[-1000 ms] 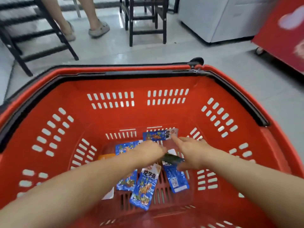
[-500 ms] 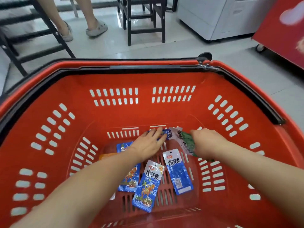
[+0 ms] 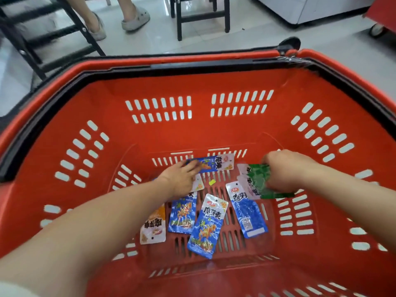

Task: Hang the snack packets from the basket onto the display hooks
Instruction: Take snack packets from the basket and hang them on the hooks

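Pale tiled floor [image 3: 246,37] spreads beyond the basket, with a black stool [image 3: 201,16] at the far middle, someone's feet in grey clogs [image 3: 135,20] at the far left and a white cabinet [image 3: 308,7] at the far right. Below me is the red slotted plastic basket [image 3: 199,133], and both my arms reach down into it. My left hand [image 3: 181,179] lies palm down near the far wall, fingers stretched flat onto a blue snack packet with a white end [image 3: 216,163]. My right hand [image 3: 287,170], to the right, is curled tight round a small bunch of green foil snack packets [image 3: 260,181], their white tops pointing left. On the basket floor nearer me lie three blue foil packets [image 3: 205,227] side by side, and an orange-and-white packet [image 3: 153,227] sits at their left, partly under my left forearm.
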A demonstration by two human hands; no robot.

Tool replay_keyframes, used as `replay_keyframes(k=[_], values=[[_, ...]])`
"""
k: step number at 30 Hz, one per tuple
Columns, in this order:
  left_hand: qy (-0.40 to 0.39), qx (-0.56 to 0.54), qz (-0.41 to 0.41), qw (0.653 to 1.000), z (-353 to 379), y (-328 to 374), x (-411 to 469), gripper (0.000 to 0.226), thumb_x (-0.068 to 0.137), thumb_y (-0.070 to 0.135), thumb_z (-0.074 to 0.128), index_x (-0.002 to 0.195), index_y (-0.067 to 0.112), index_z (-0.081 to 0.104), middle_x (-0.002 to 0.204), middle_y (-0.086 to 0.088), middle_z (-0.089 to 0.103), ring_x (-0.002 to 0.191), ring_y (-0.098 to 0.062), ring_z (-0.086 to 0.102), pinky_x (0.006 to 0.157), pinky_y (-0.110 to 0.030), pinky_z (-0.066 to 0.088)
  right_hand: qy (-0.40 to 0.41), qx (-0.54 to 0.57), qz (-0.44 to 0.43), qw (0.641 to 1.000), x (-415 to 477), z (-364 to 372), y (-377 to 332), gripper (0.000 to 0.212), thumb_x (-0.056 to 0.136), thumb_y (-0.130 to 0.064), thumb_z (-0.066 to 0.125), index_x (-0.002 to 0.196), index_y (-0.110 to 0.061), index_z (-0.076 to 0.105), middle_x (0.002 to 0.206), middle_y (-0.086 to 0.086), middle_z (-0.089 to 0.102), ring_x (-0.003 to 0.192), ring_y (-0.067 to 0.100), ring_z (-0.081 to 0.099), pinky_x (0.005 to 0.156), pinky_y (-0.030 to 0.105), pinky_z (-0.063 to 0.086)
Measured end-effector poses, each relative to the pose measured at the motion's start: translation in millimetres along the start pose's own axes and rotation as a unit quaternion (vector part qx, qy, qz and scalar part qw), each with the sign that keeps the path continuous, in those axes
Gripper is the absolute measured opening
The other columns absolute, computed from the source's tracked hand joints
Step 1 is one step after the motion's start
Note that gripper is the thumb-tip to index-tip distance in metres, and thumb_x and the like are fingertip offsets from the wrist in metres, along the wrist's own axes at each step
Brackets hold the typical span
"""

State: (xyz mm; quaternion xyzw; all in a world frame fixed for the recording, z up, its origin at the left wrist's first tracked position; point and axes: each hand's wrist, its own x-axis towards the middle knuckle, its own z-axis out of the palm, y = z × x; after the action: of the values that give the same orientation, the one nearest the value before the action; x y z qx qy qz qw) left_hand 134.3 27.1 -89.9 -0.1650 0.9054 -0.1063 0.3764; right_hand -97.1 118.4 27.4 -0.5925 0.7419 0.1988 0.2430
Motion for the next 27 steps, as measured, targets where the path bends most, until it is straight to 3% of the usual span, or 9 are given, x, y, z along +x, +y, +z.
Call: replay_keyframes(k=[3,5,8,11,15,17,22,25,27], values=[[-0.062,-0.217,-0.055,0.973,21,6,-16,0.078,0.093,0.049,0.053,0.152,0.012,0.017,0.162,-0.012,-0.006,0.146,-0.039,0.010,0.115,-0.051,0.027,-0.009,0.035,-0.025,0.999,1,-4,-8,0.017,0.085,-0.020,0.062,0.102,-0.017,0.061,0.087,-0.002,0.063,0.080,0.017,0.063,0.062,0.028,0.051],[-0.073,-0.267,-0.071,0.958,24,19,-27,0.087,0.087,0.032,0.069,0.151,0.013,0.013,0.161,-0.014,-0.002,0.140,-0.041,0.025,0.111,-0.047,0.035,-0.001,0.037,-0.043,0.998,1,-7,-14,0.012,0.086,-0.023,0.064,0.096,-0.016,0.062,0.083,-0.003,0.063,0.079,0.017,0.063,0.064,0.029,0.052],[-0.033,-0.300,-0.112,0.947,27,35,-38,0.071,0.083,0.001,0.063,0.143,0.013,0.026,0.151,-0.018,0.028,0.125,-0.039,0.045,0.095,-0.046,0.046,0.001,0.044,-0.057,0.997,-1,-12,-23,0.015,0.088,-0.026,0.066,0.095,-0.013,0.063,0.084,0.001,0.065,0.080,0.020,0.064,0.066,0.030,0.053],[0.023,-0.371,-0.186,0.910,21,25,-46,0.041,0.083,0.000,0.051,0.123,0.011,0.051,0.118,-0.018,0.063,0.108,-0.038,0.060,0.084,-0.041,0.047,0.028,0.060,-0.072,0.995,-3,-17,-32,0.019,0.088,-0.024,0.065,0.100,-0.009,0.065,0.089,0.006,0.068,0.083,0.024,0.065,0.070,0.032,0.053],[0.075,-0.469,-0.215,0.853,-2,-6,-62,0.021,0.077,0.002,0.055,0.086,0.016,0.069,0.093,-0.009,0.072,0.097,-0.029,0.064,0.068,-0.026,0.038,0.030,0.088,-0.083,0.992,-11,-23,-35,0.056,0.092,-0.019,0.060,0.145,-0.018,0.041,0.130,0.006,0.060,0.105,0.024,0.063,0.077,0.025,0.048],[0.105,-0.480,-0.213,0.844,-17,-21,-73,0.027,0.078,0.002,0.058,0.092,0.017,0.075,0.095,-0.005,0.074,0.094,-0.021,0.066,0.068,-0.021,0.039,0.020,0.132,-0.089,0.987,-12,-27,-33,0.060,0.092,-0.012,0.055,0.148,-0.024,0.035,0.126,0.003,0.059,0.091,0.021,0.064,0.063,0.022,0.049],[0.328,-0.480,-0.141,0.801,-56,-24,-99,0.035,0.084,0.005,0.068,0.107,0.030,0.075,0.099,0.011,0.066,0.097,-0.015,0.053,0.085,-0.026,0.041,-0.025,0.417,-0.045,0.908,-12,-34,-34,0.033,0.092,0.003,0.043,0.103,-0.008,0.072,0.081,0.015,0.068,0.052,0.021,0.056,0.041,0.024,0.047],[0.463,-0.412,-0.085,0.781,-66,-5,-91,0.042,0.084,0.000,0.066,0.109,0.033,0.073,0.091,0.002,0.052,0.086,-0.017,0.040,0.074,-0.032,0.039,-0.101,0.546,-0.031,0.831,-18,-37,-34,0.022,0.093,-0.020,0.063,0.102,-0.001,0.069,0.087,0.021,0.073,0.064,0.026,0.069,0.054,0.033,0.058],[0.530,-0.379,-0.069,0.755,-65,4,-85,0.040,0.084,0.000,0.065,0.110,0.030,0.073,0.087,-0.001,0.049,0.082,-0.016,0.039,0.067,-0.029,0.038,-0.122,0.559,-0.061,0.818,-19,-33,-33,0.025,0.083,-0.015,0.073,0.104,-0.002,0.069,0.091,0.020,0.072,0.076,0.028,0.069,0.074,0.041,0.060]])
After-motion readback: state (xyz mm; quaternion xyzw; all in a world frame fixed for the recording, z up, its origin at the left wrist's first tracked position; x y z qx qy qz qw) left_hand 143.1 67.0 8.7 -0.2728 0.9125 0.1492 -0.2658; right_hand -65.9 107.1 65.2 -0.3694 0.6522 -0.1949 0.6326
